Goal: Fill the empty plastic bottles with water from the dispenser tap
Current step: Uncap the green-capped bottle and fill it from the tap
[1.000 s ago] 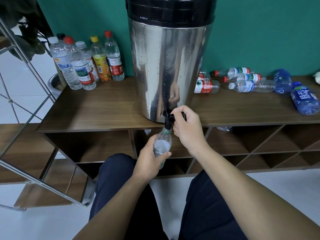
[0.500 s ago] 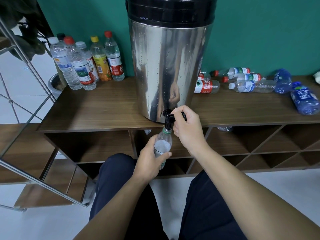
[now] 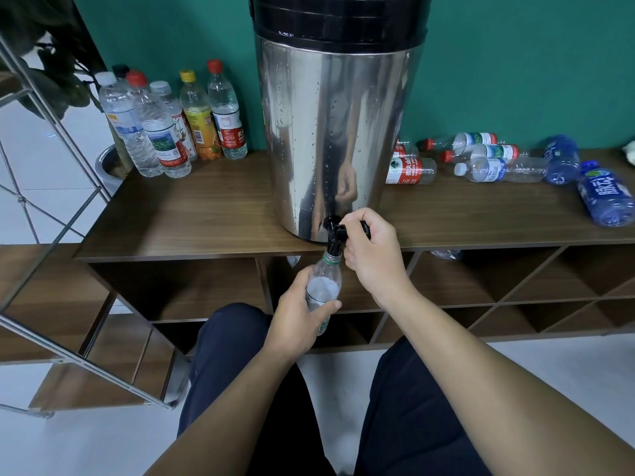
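Left hand (image 3: 295, 314) is wrapped around the bottle (image 3: 323, 286), mouth right under the tap (image 3: 334, 235) at the bench (image 3: 206, 218) front edge. Right hand (image 3: 374, 255) fingers curl on the tap lever. Bare bench stretches left of the dispenser (image 3: 336, 132).

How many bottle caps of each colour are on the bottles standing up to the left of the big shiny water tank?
Red caps: 2
White caps: 2
Yellow cap: 1
Black cap: 1
Total: 6 caps, one on each of the 6 standing bottles.
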{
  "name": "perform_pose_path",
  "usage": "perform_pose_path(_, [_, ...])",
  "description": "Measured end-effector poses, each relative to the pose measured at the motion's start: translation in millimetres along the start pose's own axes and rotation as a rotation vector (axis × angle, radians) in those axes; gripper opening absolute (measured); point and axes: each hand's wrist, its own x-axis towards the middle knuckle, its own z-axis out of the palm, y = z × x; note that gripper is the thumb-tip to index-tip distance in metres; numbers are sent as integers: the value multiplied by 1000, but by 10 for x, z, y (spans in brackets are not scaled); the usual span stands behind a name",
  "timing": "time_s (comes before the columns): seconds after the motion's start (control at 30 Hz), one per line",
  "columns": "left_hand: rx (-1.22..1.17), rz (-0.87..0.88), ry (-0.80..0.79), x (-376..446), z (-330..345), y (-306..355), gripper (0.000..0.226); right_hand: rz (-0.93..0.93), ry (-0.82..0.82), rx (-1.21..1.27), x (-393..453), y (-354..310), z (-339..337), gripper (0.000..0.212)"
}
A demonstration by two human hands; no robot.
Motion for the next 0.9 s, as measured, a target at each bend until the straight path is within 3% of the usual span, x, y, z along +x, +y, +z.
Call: perform_pose_path(0.9, [6,-19,-3,12,14,-19,65,1,-5,-4,21,15,1,19])
